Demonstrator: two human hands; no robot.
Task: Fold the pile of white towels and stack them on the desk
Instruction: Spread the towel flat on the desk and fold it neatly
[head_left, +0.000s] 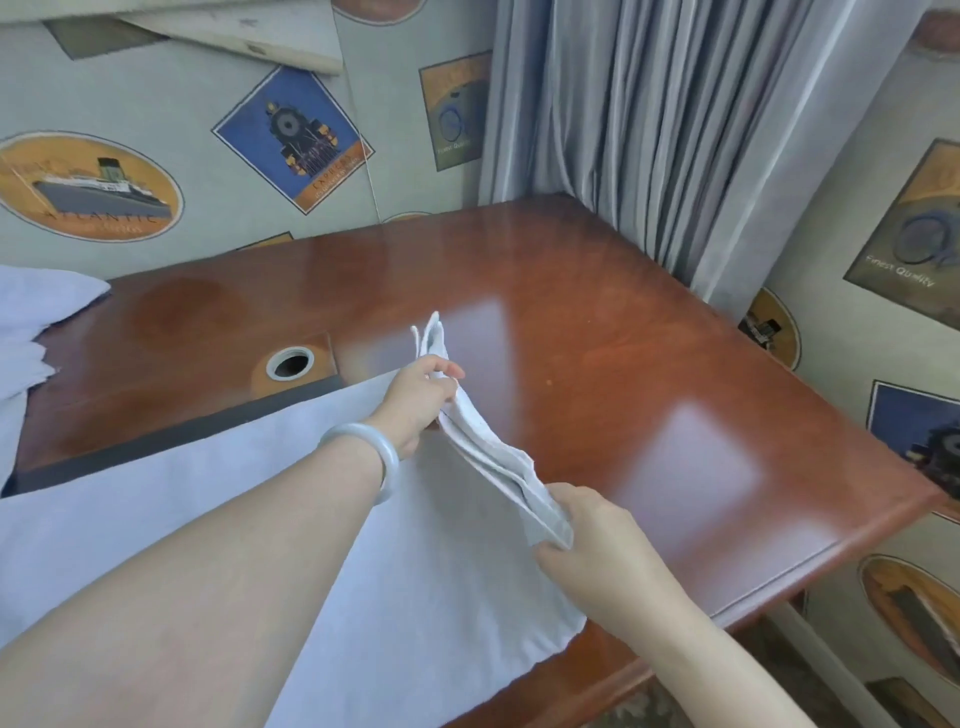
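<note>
Desk (649, 364) of glossy red wood by grey curtain (649, 130); left hand (415, 405) and right hand (597, 551) grip towel (488, 452).

A white towel (415, 545) lies spread over the near left part of the glossy red-brown desk (649, 374). One layered edge is raised off the desktop in a taut ridge, pinched at its far end by the left hand (415, 400) and at its near end by the right hand (587, 540). Rumpled white towels (31, 322) lie at the desk's far left edge.
</note>
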